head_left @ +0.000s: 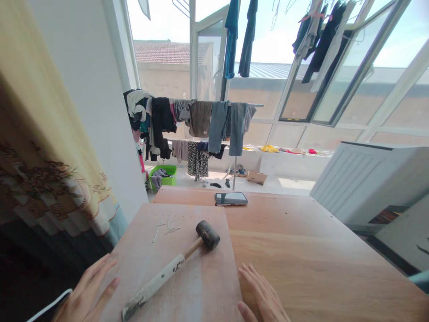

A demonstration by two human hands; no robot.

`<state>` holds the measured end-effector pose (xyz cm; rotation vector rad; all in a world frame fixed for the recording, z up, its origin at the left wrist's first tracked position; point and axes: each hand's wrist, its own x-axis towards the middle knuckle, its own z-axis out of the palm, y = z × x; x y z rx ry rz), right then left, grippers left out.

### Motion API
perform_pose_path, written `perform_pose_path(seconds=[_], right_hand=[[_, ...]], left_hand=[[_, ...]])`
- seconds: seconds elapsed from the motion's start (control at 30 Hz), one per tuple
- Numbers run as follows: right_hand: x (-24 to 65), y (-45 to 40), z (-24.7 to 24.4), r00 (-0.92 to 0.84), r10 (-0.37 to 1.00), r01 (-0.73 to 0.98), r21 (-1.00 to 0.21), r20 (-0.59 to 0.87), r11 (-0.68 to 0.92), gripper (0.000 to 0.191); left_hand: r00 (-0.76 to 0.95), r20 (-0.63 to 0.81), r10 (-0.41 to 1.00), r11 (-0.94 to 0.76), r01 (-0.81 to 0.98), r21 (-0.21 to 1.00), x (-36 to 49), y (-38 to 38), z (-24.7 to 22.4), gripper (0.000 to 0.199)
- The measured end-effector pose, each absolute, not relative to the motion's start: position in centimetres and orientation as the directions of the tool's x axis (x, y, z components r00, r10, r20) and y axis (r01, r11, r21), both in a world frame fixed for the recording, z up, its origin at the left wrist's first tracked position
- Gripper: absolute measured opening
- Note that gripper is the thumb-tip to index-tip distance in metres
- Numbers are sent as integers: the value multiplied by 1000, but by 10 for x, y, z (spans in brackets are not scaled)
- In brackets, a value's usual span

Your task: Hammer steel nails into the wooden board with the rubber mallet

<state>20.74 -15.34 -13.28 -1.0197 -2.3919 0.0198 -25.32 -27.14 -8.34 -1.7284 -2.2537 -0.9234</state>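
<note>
A mallet [167, 271] with a black head and a worn white-and-wood handle lies diagonally on a reddish board [204, 286]. Several small pale nails or pins [166, 227] are scattered on the board's far left part. My left hand [89, 288] rests at the board's left edge, fingers spread, holding nothing. At the right edge of the board, my right hand [261, 295] lies with fingers stretched forward and the thumb apart, also holding nothing. The board sits on a larger wooden tabletop [301, 259]. A phone [231, 199] lies near the tabletop's far edge.
Beyond the table stands a rack of clothes [201, 118] with a green basket [170, 174] beside it. A curtain [67, 134] hangs at the left. A white panelled piece [351, 183] is at the right. A white cable [50, 306] runs near my left hand.
</note>
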Motion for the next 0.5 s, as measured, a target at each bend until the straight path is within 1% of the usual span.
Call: perform_pose_path(seconds=[0.13,0.2,0.3,0.4,0.5], right_hand=[[201,-153,-160,-563,630,594,-268,535,758,60],[204,-155,-162,-542,660,602,-308,520,737,58],[215,-159,-143,-495,736,661,-350,462,664,49],[238,-160,-111,-455,778,737,-307,433,602,40],[279,-160,-89,-451,801,793,-234,394,562,36]], left_hand=[[-326,435,839,151,909,390,-246,-268,-73,52],[-305,423,853,143,917,372,-241,-267,-68,51],[-218,422,880,80,944,320,-230,-265,-62,48],[-71,448,891,-51,966,255,-205,-261,-53,44],[98,475,874,-231,946,229,-167,-255,-45,48]])
